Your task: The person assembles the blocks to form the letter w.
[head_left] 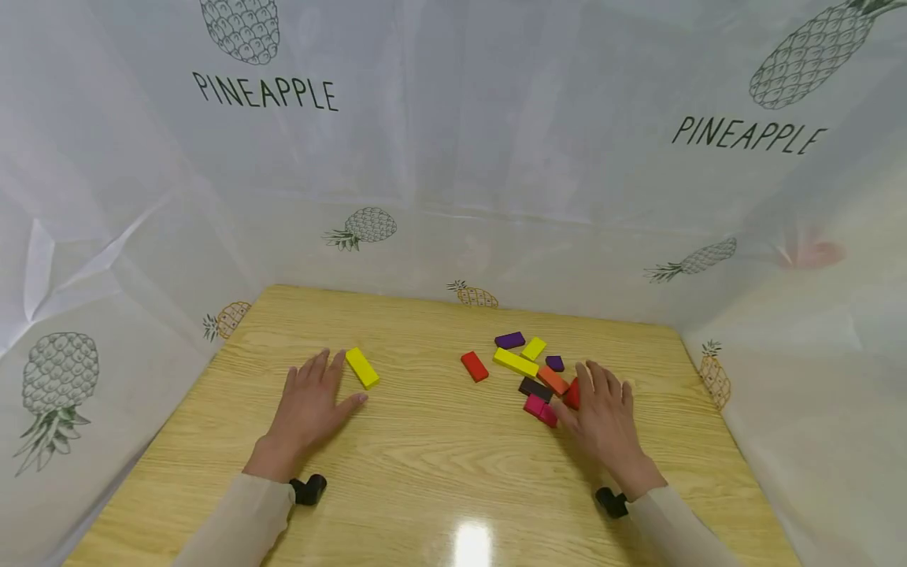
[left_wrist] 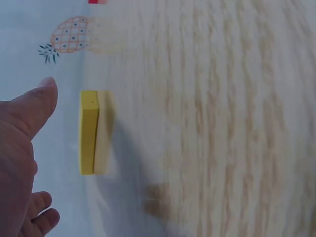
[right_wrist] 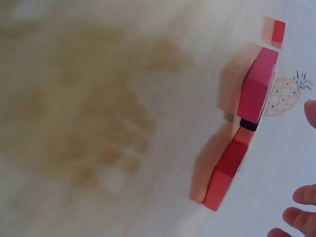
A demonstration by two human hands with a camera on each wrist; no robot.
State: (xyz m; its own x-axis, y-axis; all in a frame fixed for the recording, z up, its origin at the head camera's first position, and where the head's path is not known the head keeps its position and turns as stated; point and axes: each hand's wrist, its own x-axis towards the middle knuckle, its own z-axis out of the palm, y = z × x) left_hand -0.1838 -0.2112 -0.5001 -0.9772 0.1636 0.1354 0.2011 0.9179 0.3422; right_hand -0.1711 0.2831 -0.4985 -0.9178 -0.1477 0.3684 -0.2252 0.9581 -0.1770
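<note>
On the left of the wooden table, my left hand (head_left: 308, 402) has its fingers spread beside a long yellow block (head_left: 363, 368). In the left wrist view that yellow block (left_wrist: 89, 133) lies apart from the thumb. My right hand (head_left: 602, 417) is over the right edge of a loose group of coloured blocks, partly covering a red block (head_left: 572, 395). By its thumb are pink blocks (head_left: 540, 409) and a black block (head_left: 536, 389). The right wrist view shows a pink block (right_wrist: 258, 84) and a red block (right_wrist: 227, 173), with nothing between the fingers.
Farther back in the group are an orange block (head_left: 553, 380), a long yellow block (head_left: 516, 362), a short yellow block (head_left: 534, 349) and purple blocks (head_left: 509, 340). A separate red block (head_left: 475, 367) lies mid-table (head_left: 425, 457). White pineapple-print sheeting (head_left: 453, 157) surrounds the table's back and sides.
</note>
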